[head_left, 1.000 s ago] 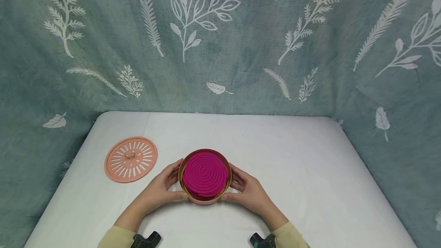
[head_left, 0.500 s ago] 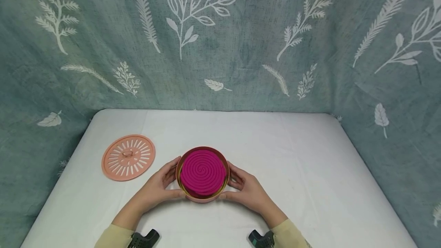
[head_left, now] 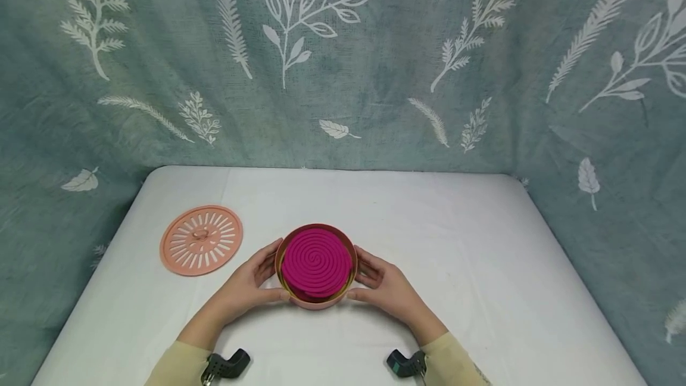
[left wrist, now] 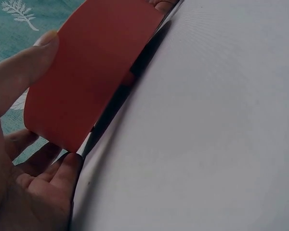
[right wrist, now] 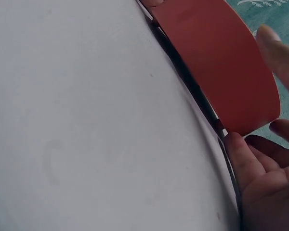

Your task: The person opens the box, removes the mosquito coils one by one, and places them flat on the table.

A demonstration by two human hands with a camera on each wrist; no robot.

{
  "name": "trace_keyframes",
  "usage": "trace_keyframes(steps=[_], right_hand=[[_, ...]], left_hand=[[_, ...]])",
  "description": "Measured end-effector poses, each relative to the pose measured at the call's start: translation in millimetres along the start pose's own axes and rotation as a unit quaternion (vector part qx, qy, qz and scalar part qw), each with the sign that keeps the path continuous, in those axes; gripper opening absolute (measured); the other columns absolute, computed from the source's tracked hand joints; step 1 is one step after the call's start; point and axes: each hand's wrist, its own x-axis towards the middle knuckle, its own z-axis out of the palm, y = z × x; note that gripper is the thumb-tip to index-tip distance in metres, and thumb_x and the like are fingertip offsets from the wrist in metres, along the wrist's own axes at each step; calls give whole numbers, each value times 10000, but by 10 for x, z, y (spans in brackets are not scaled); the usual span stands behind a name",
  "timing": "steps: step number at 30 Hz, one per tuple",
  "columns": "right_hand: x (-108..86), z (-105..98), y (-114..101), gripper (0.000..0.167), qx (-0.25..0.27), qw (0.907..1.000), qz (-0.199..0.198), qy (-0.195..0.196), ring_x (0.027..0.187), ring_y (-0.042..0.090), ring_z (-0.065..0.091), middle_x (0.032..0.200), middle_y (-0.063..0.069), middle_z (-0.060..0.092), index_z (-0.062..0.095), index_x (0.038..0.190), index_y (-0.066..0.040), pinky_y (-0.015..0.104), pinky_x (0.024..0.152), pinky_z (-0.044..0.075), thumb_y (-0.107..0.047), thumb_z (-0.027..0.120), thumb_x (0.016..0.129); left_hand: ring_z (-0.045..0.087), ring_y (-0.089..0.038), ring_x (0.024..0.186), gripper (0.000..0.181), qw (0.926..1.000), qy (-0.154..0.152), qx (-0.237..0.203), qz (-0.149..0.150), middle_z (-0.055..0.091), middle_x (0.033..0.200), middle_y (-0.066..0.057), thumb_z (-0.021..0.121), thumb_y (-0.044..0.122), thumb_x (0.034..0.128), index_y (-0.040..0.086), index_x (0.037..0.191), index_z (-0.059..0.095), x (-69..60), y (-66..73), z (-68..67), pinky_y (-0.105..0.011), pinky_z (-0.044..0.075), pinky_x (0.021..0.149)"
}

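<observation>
A round, salmon-coloured mosquito coil holder [head_left: 316,305] with a golden inner wall is at the middle front of the white table in the head view. Inside it lies a magenta spiral mosquito coil [head_left: 317,262], close to the rim. My left hand [head_left: 252,285] grips the holder's left side, thumb at the near edge and fingers round the far side. Mirroring it, my right hand [head_left: 391,290] holds the right side. Both wrist views show the holder's smooth outer wall [left wrist: 94,67] with a narrow dark gap under it; whether it touches the table I cannot tell.
A matching slotted lid [head_left: 214,255] with a small raised loop lies flat on the table, left of and behind the holder. White cloth [head_left: 455,267] covers the table. A green leaf-patterned curtain [head_left: 386,64] hangs behind and along the sides.
The head view has shifted slightly. Both hands stay on the holder, and it keeps about the same place relative to the lid.
</observation>
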Motion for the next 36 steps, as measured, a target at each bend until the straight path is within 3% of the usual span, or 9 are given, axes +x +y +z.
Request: trace_keyframes(steps=[4, 9, 15, 21, 29, 36], right_hand=[[-3, -78, -79, 892, 204, 9998, 29, 50, 1345, 239, 458, 1527, 99, 402, 343, 1535, -78, 306, 1042, 472, -116, 841, 796], [50, -208, -220, 858, -87, 9996, -239, 78, 1359, 271, 440, 1522, 181, 392, 355, 1515, -7, 326, 1063, 456, -137, 830, 813], [189, -292, -445, 810, -528, 9981, -314, -30, 1327, 217, 483, 1478, 95, 472, 431, 1492, -106, 306, 1052, 477, -183, 845, 799], [334, -243, -663, 783, -979, 9942, -265, -368, 1316, 207, 493, 1440, 19, 511, 455, 1477, -131, 300, 1059, 473, -238, 844, 806], [500, -136, -729, 792, -1395, 9862, -328, -830, 1306, 186, 503, 1456, 46, 505, 470, 1471, -144, 292, 1063, 469, -361, 836, 802], [606, -95, -774, 827, -1811, 9789, -226, -919, 1297, 114, 500, 1457, 31, 506, 478, 1468, -110, 285, 1080, 448, -429, 830, 791]], left_hand=[[340, -170, 1416, 1072, 10000, -43, -10, -19, 346, 1555, -19, 931, 226, 681, 248, 1551, 305, 12, 1, -2, -205, 340, 1120], [334, -178, 1420, 1082, 10000, -23, 31, -21, 343, 1557, -29, 933, 236, 676, 237, 1553, 299, 0, 2, -14, -212, 334, 1124], [343, -174, 1415, 1088, 10000, -21, 7, -68, 345, 1556, -26, 934, 247, 675, 230, 1556, 295, 3, 4, -16, -204, 333, 1123], [345, -169, 1413, 1085, 9999, 1, -44, -116, 351, 1553, -35, 934, 227, 673, 230, 1553, 298, -17, -31, -11, -193, 339, 1117], [351, -192, 1412, 1085, 10000, -32, -65, -44, 358, 1548, -44, 930, 219, 681, 210, 1558, 292, -7, -13, -23, -206, 333, 1124], [352, -191, 1412, 1091, 10000, -37, -12, -35, 356, 1548, -47, 932, 227, 676, 217, 1558, 290, 15, 21, -17, -209, 338, 1122]])
